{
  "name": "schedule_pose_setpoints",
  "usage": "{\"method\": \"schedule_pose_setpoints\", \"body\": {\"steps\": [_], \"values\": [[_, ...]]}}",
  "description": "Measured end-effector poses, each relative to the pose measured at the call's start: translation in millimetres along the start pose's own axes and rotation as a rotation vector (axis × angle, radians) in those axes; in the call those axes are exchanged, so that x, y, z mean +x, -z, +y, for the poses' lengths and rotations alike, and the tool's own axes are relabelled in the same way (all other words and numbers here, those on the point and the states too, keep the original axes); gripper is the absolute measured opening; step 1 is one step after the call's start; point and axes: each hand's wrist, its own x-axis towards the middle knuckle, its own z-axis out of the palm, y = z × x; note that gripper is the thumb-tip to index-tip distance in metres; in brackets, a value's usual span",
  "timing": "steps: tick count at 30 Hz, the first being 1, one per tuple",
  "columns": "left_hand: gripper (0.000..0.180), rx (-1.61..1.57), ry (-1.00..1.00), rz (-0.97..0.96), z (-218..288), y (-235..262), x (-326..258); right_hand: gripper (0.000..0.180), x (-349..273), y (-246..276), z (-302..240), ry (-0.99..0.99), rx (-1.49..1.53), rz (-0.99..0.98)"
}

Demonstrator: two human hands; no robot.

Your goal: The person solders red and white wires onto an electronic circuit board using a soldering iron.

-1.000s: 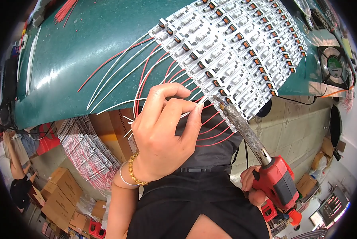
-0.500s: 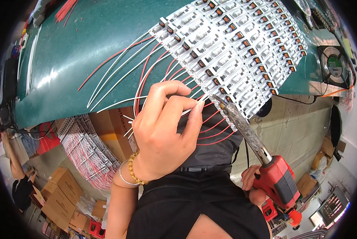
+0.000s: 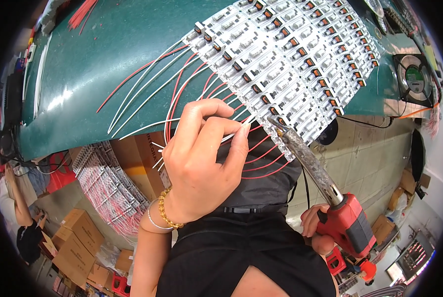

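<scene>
A panel of white circuit boards (image 3: pixel 276 64) lies tilted over the green table's front edge, with small orange-and-black parts in rows. Red and white wires stick out along its lower left edge. My left hand (image 3: pixel 201 153) pinches the end of a white wire (image 3: pixel 248 122) between thumb and forefinger, close to that edge. In my right hand (image 3: pixel 316 228) is a red and black soldering gun (image 3: pixel 347 222), gripped by its handle. Its tip (image 3: pixel 277 123) points up and left at the board edge, just right of my left fingertips; whether it touches cannot be told.
A small fan (image 3: pixel 413 79) stands at the table's right end. Red wires (image 3: pixel 83 14) lie at the back left of the green table (image 3: pixel 83 74). Below, at left, are more wired boards (image 3: pixel 110 188) and cardboard boxes (image 3: pixel 75 242). Another person (image 3: pixel 26 218) is at far left.
The soldering gun has shifted slightly right, and its tip sits a little farther from my left fingertips. The board panel has slid slightly left. My left hand keeps its pinch, moving slightly left.
</scene>
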Motion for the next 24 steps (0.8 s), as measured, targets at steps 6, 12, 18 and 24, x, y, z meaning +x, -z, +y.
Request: {"method": "schedule_pose_setpoints", "body": {"steps": [6,12,18,24], "values": [[0.012,-0.055,0.054,-0.030,5.9,4.1,6.9,0.093,6.8,2.5,4.0,0.220,-0.039,-0.089],[0.011,-0.130,0.029,-0.115,7.2,6.5,1.6,0.094,-8.7,14.4,4.1,0.132,-0.045,-0.133],[0.012,-0.095,0.022,-0.090,4.9,0.2,-0.7,0.064,-3.7,15.6,-16.4,-0.123,-0.143,-0.039],[0.010,-0.104,0.076,-0.134,10.9,3.8,0.1,0.062,-5.9,20.3,-10.6,-0.128,-0.235,-0.119]]}}
